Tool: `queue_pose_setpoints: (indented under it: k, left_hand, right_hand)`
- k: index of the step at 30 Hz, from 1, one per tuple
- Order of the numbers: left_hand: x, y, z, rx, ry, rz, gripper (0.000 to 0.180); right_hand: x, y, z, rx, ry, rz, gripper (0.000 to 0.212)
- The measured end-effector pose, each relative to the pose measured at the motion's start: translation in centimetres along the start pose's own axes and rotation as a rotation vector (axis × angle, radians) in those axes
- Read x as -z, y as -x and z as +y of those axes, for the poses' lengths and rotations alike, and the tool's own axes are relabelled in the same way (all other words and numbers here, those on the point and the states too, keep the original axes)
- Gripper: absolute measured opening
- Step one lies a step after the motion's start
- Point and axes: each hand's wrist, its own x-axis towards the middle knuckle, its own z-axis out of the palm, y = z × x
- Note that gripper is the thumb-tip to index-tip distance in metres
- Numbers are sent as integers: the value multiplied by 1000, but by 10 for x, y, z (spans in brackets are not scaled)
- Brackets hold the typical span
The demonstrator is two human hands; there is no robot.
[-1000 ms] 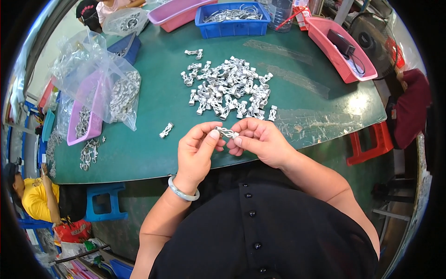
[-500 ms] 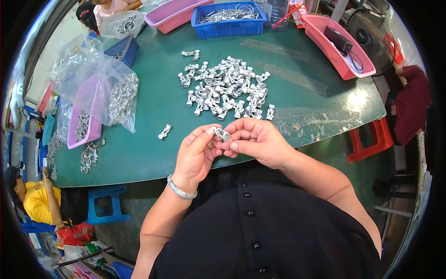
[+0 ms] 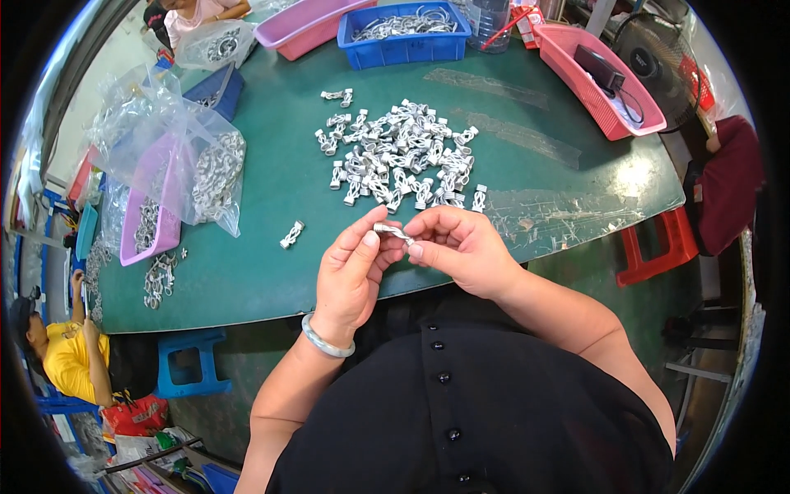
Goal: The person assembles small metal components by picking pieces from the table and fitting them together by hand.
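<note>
Between my two hands, just over the table's front edge, is a small silvery metal fitting with a ribbed end and a twisted, open middle (image 3: 393, 231). My left hand (image 3: 354, 262) pinches its ribbed end between thumb and fingers, and a bracelet circles that wrist. The other end is gripped by the thumb and fingertips of my right hand (image 3: 457, 247). Beyond my hands lies a heap of similar metal fittings (image 3: 403, 152) on the green table (image 3: 271, 272). One loose fitting (image 3: 292, 235) rests apart, left of my left hand.
At left, a clear plastic bag of metal parts (image 3: 218, 177) leans by a pink basket (image 3: 169, 230). A blue bin of rings (image 3: 403, 53) stands at the back, a pink basket (image 3: 605, 107) at the far right. A red stool (image 3: 658, 247) is under the right edge. Other people sit at left.
The fitting has been turned in my fingers, so that its side now shows instead of its round end. My left hand has shifted slightly right.
</note>
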Motion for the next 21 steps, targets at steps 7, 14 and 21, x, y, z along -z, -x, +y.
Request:
queue_pose_setpoints:
  k: [7,14,21]
  left_hand:
    - [-1,-1,-2,-26,124,-53,29]
    - [2,-2,-4,-13,133,-30,26]
    - [3,-1,-3,34,168,45,24]
  right_hand:
    - [-3,-1,10,371,362,101,27]
    - [-1,-2,13,352,369,83,28]
    - [2,-1,17,305,354,83,28]
